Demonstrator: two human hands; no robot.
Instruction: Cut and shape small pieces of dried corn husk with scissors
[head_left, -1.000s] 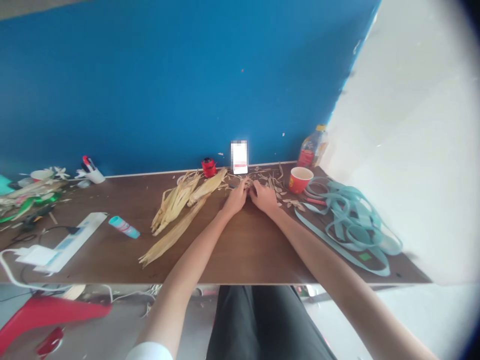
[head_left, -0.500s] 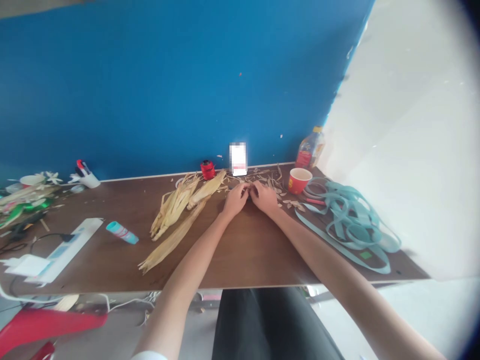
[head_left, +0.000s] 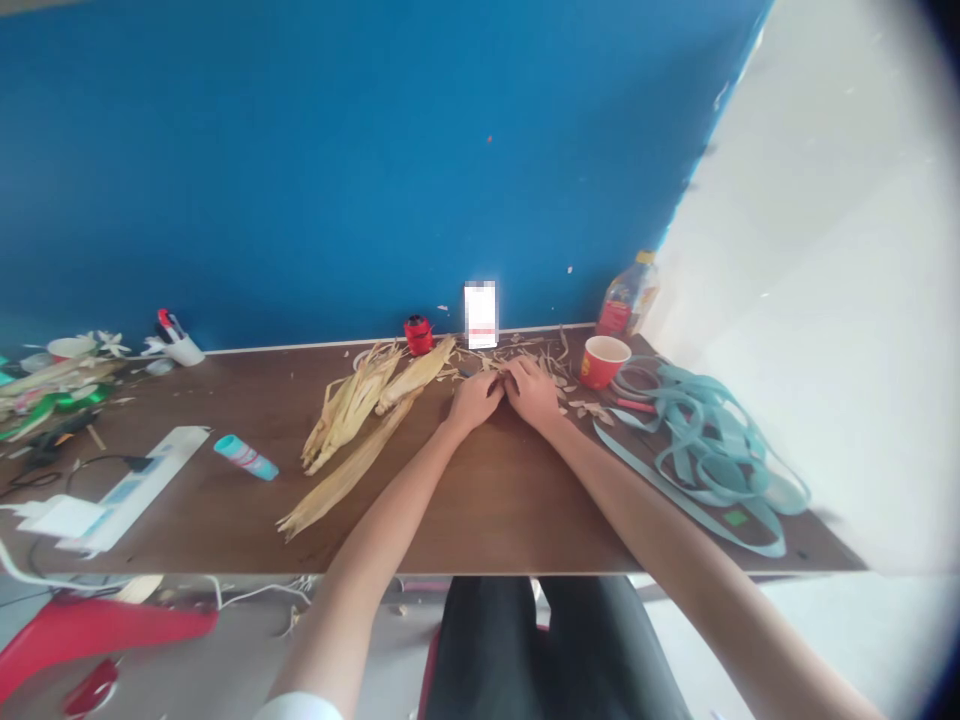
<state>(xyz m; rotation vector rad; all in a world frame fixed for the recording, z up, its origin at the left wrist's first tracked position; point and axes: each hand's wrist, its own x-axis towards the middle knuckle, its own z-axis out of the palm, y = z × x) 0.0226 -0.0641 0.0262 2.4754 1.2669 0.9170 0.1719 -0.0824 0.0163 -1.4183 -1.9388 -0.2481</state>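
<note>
My left hand (head_left: 477, 398) and my right hand (head_left: 532, 390) meet fingertip to fingertip over the brown table (head_left: 517, 500). Both are closed, with the fingers curled inward; whatever they pinch is hidden behind the knuckles. Scraps of dried husk (head_left: 559, 365) lie scattered just beyond and to the right of my right hand. To the left of my left hand rest bundles of dry corn husks (head_left: 352, 408), with one long loose husk (head_left: 349, 482) in front of them. A lit phone (head_left: 481, 315) leans on the blue wall behind my hands.
On the right are a red paper cup (head_left: 600, 365), a bottle (head_left: 628, 298) and a heap of teal ribbon (head_left: 694, 415). A red spool (head_left: 418, 335) stands at the back. Leftward lie a blue tube (head_left: 246, 457), a power strip (head_left: 142, 490) and a pen cup (head_left: 184, 349).
The view has shifted slightly, and more of my legs shows below the table. My right hand's fingers lie a little flatter over the work; both hands stay together in the same place.
</note>
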